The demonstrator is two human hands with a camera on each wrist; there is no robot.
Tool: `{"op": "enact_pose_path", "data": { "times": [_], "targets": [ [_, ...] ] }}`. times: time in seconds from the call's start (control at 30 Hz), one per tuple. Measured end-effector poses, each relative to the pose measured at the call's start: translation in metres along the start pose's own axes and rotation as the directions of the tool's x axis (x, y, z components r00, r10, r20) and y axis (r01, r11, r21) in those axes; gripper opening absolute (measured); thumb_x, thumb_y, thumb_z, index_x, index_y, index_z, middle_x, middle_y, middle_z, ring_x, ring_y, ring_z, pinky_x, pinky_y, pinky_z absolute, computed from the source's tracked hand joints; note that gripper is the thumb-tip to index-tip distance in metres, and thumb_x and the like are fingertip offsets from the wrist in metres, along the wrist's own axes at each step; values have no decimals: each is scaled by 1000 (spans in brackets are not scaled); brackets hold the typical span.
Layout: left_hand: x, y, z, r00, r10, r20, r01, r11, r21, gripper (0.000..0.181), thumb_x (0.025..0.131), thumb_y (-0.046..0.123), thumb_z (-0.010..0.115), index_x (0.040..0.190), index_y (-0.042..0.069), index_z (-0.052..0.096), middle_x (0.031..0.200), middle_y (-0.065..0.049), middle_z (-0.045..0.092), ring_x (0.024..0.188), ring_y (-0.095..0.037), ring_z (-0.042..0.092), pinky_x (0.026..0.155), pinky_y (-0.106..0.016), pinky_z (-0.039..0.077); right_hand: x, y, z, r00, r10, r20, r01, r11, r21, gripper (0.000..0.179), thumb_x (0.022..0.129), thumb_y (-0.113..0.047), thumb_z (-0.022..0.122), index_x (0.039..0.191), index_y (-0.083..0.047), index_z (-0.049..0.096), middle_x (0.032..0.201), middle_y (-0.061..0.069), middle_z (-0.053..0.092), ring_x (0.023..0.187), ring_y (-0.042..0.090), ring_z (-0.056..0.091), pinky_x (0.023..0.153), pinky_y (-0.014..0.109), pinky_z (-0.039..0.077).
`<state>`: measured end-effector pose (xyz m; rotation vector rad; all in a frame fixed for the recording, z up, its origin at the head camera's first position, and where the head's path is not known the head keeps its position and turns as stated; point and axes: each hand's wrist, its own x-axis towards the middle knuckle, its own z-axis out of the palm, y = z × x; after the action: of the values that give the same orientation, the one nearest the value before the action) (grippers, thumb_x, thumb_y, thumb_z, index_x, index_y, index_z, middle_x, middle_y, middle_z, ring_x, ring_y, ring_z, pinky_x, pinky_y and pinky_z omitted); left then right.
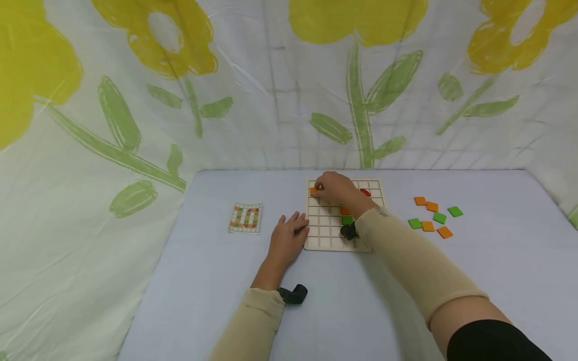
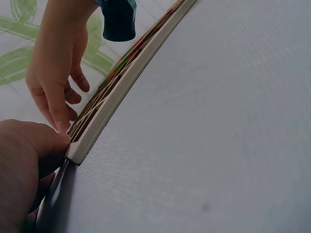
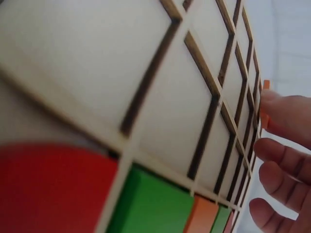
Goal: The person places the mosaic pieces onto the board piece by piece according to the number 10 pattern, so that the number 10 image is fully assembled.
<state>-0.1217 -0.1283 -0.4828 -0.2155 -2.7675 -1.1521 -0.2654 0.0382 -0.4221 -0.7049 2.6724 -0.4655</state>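
Observation:
A wooden grid board (image 1: 325,243) lies on the table, with its raised dividers seen close up in the right wrist view. My right hand (image 1: 338,188) reaches over it and pinches an orange square tile (image 3: 265,104) at the board's upper left cells. Beneath that arm a red piece (image 1: 365,192), an orange tile (image 1: 345,210) and a green tile (image 1: 347,220) sit in the grid; the forearm hides part of the board. My left hand (image 1: 288,238) rests at the board's left edge, fingers spread, its thumb (image 2: 53,141) right at the corner.
Left of the board lies a small pattern card (image 1: 245,218) printed with orange and green squares. Several loose orange tiles (image 1: 444,232) and green tiles (image 1: 455,211) are scattered to the right. A flowered curtain (image 1: 253,125) hangs behind the table.

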Motion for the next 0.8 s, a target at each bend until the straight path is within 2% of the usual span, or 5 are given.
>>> {"op": "enact_pose_path", "data": {
  "times": [0.33,0.5,0.73,0.8],
  "targets": [
    [-1,4,0,1000,0,0,0,1000,-14,22,93,19,68,112,9,75,131,-5,64,132,-22,54,121,-47,25,1,1,6,999,32,-24,-31,999,23,34,95,-28,66,124,-11,69,130,8,65,120,28,59,98,45,52],
    [-2,5,0,1000,-30,8,30,1000,-4,22,92,20,69,111,10,75,131,-3,64,132,-20,54,122,-45,24,4,1,8,999,37,-20,-36,999,33,33,95,-29,66,122,-12,71,129,7,66,121,28,59,101,44,51],
    [0,4,-2,998,-55,7,55,998,1,21,92,21,69,110,11,76,131,-2,64,133,-20,53,122,-45,24,6,-9,5,1000,12,-17,-13,999,-44,29,96,-28,65,118,-11,73,129,7,65,120,28,59,101,44,51],
    [1,4,-1,998,-61,10,61,998,6,22,92,22,69,110,12,76,132,-1,64,133,-19,52,123,-44,23,5,-9,5,999,21,-27,-22,999,-39,29,95,-28,66,118,-11,73,128,7,66,120,27,60,100,44,51]
  ]
}}
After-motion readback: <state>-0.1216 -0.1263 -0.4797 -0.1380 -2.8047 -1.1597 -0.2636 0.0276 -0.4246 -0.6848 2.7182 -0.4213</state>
